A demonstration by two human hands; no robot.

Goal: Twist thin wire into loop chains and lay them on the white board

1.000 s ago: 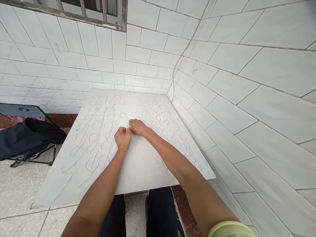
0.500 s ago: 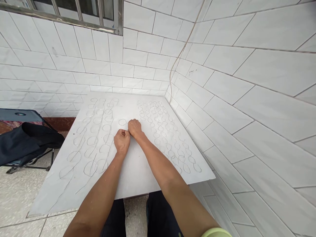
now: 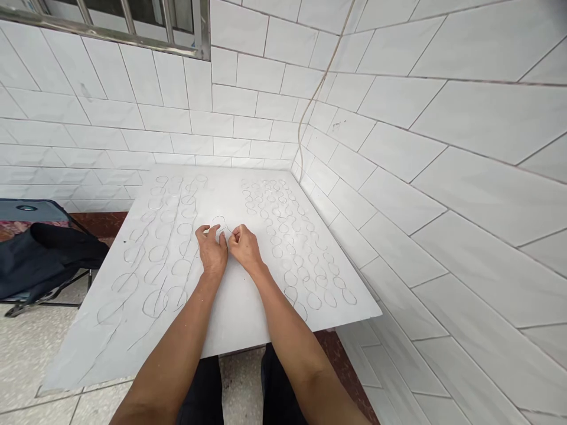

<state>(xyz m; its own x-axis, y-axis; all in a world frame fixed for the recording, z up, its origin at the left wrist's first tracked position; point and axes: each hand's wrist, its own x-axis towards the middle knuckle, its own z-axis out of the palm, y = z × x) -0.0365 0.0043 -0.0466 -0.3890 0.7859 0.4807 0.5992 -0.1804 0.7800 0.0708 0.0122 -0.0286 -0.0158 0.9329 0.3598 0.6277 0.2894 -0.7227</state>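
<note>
My left hand (image 3: 213, 252) rests near the middle of the white board, its thumb and fingers spread and curved beside a thin dark wire loop (image 3: 218, 218). I see nothing clearly gripped in it. My right hand (image 3: 246, 248) is closed in a pinch close to the left thumb, on a fine strand of wire that runs up to the loop. Whether the strand also touches the left fingers is too fine to make out. Rows of similar wire loops lie on the board, larger linked ones (image 3: 155, 303) at left and smaller chains (image 3: 313, 301) at right.
The white board (image 3: 234, 330) reaches into a corner of white tiled walls (image 3: 487, 136). A cable (image 3: 325, 74) hangs down that corner. A folding chair (image 3: 33, 208) with dark cloth (image 3: 48, 254) over it stands at left. A barred window (image 3: 128, 18) is above.
My left fingers have opened from a closed pinch. My right hand has come slightly nearer and turned, so its pinching fingers show. The view has shifted a little.
</note>
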